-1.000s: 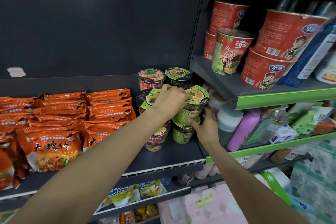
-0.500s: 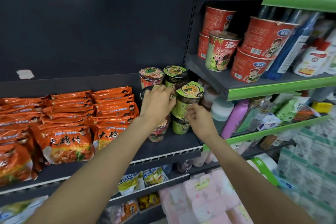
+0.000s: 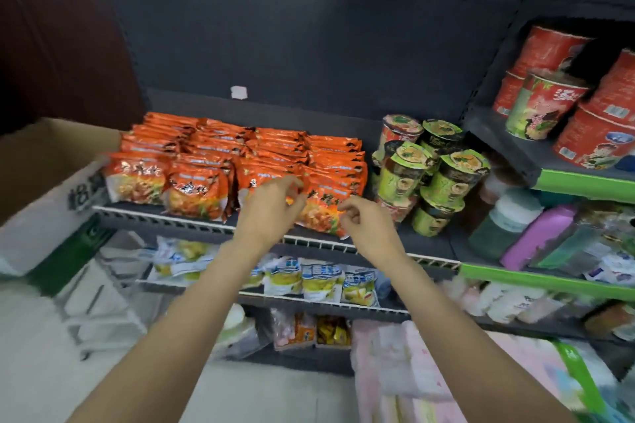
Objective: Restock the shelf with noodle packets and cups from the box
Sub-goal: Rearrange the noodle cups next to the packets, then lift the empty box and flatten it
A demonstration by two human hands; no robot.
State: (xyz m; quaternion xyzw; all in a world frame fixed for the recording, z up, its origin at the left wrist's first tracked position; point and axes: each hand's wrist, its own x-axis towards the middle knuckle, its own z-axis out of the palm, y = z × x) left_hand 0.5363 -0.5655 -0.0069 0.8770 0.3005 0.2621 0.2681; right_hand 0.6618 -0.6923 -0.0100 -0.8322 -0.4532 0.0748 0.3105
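Note:
Orange noodle packets [image 3: 206, 161] lie in stacked rows on the dark shelf [image 3: 426, 244]. To their right stand stacked noodle cups [image 3: 405, 172] with green and red wrappers. My left hand [image 3: 271, 209] hovers in front of the packets with loosely curled fingers and holds nothing. My right hand [image 3: 364, 220] hangs beside it, fingers loosely curled, also holding nothing. Both hands are clear of the cups. The cardboard box [image 3: 44, 189] stands at the left edge; its inside is hidden.
Big red noodle tubs [image 3: 584, 144] fill a higher shelf at right. Bottles [image 3: 536, 237] stand on a green-edged shelf below them. Yellow-and-white snack bags [image 3: 319, 282] sit on the lower shelf. Pink packs [image 3: 398, 364] lie near the floor.
Both hands have let go of the green cups and drawn back to the left, now in front of the orange packets. The view has swung left, bringing the box into sight.

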